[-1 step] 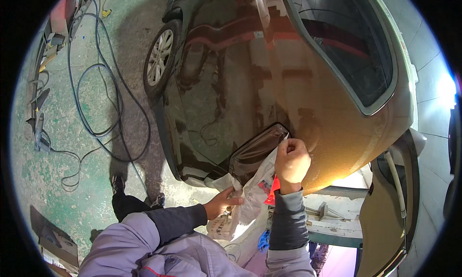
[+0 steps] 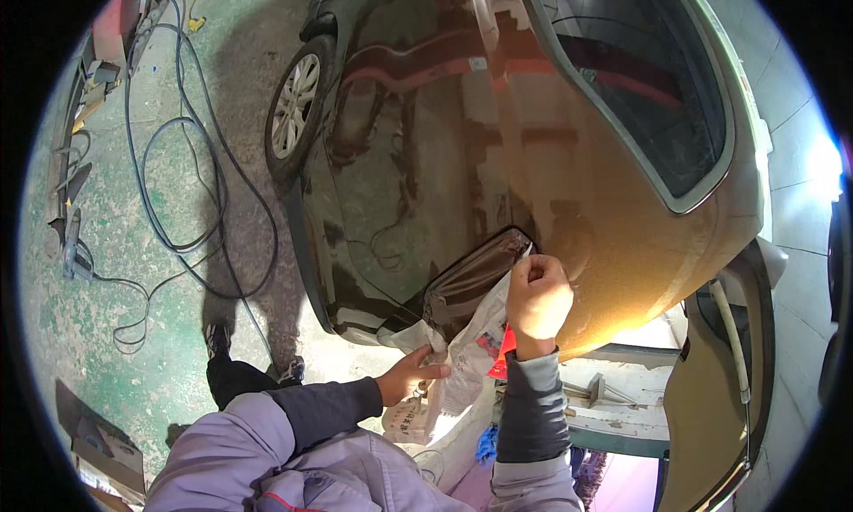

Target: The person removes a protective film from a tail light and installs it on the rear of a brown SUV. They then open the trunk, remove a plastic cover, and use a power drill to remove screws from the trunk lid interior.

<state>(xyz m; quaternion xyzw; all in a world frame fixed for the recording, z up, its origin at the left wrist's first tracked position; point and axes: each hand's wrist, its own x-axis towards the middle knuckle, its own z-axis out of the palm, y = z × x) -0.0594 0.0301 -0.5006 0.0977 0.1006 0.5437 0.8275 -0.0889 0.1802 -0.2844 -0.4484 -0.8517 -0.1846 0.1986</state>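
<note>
A printed white paper sheet (image 2: pixel 466 370) hangs along the lower edge of a dark-rimmed, tail-light-shaped area (image 2: pixel 471 285) at the rear corner of a glossy brown car (image 2: pixel 604 192). My right hand (image 2: pixel 539 300) is closed in a pinch on the sheet's upper corner, close to the right tip of the dark rim. Lower and to the left, my left hand (image 2: pixel 410 376) grips the sheet's left edge, with the thumb lying over the paper. Behind the sheet, beside my right wrist, shows a bright red piece (image 2: pixel 504 352) that I cannot make out.
A car wheel (image 2: pixel 298 108) stands at the far left of the body. Looped hoses (image 2: pixel 187 245) lie on the worn green floor. The raised tailgate (image 2: pixel 724 379) is at the right. A cardboard box (image 2: pixel 107 441) sits at the lower left, and something blue (image 2: pixel 487 445) lies below the sheet.
</note>
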